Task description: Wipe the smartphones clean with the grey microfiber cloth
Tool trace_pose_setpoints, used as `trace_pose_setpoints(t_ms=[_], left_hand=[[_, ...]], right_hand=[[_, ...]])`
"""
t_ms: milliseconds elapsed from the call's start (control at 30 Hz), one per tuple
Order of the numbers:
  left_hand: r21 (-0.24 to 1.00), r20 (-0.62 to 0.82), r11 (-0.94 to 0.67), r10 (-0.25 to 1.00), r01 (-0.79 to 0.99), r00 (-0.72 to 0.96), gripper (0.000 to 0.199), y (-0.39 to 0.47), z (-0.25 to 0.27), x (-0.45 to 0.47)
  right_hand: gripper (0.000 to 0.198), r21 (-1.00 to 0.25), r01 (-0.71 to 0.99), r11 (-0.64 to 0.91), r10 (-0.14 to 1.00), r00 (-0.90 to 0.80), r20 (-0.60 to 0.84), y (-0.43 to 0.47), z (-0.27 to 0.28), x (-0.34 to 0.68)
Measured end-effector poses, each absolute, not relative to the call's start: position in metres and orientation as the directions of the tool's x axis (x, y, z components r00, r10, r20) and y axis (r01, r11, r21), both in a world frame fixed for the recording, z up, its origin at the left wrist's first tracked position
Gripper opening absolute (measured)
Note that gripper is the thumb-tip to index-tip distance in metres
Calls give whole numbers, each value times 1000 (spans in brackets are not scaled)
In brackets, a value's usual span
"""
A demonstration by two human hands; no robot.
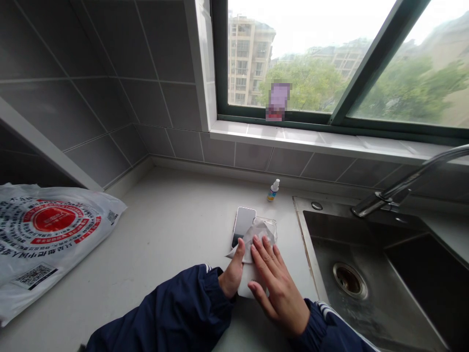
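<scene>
Worktop (pixel 176 215) spreads pale across this corner, a steel sink (pixel 340 313) sunk into its right side. Flat and unclenched, the right hand (pixel 276 281) lies on top; the left hand (pixel 231 275) grips one edge of a white, phone-like slab (pixel 248 283). That slab sits between the two, near the sink, whether lifted or resting I can't tell. Probably light, stiff, slick and breakable, it wants holding by its long edges. Soft-looking grey cloth (pixel 261 230) covers its far end; a small spray bottle (pixel 273 191) stands beyond.

White counter (pixel 164 210) bearing phone (pixel 245 221), bottle (pixel 272 191), bag (pixel 54 249)
</scene>
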State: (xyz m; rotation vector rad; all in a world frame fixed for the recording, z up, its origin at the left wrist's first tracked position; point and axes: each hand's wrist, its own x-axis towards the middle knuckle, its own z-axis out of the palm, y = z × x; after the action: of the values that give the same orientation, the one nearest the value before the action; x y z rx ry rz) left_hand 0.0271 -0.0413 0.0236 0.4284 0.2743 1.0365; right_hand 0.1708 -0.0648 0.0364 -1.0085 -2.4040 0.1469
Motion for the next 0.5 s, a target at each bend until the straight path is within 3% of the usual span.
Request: trace_pose_setpoints(t_ms=[200, 367, 500], left_hand=[[559, 67, 409, 845, -721, 531, 61, -45, 21, 26], [617, 32, 486, 770, -619, 637, 64, -50, 21, 24], [637, 49, 425, 811, -644, 583, 59, -50, 23, 25]], right_hand=[[66, -324, 701, 635, 752, -466, 466, -62, 35, 174], [66, -359, 734, 576, 781, -366, 505, -57, 34, 178], [66, -358, 727, 586, 779, -383, 497, -57, 34, 176]])
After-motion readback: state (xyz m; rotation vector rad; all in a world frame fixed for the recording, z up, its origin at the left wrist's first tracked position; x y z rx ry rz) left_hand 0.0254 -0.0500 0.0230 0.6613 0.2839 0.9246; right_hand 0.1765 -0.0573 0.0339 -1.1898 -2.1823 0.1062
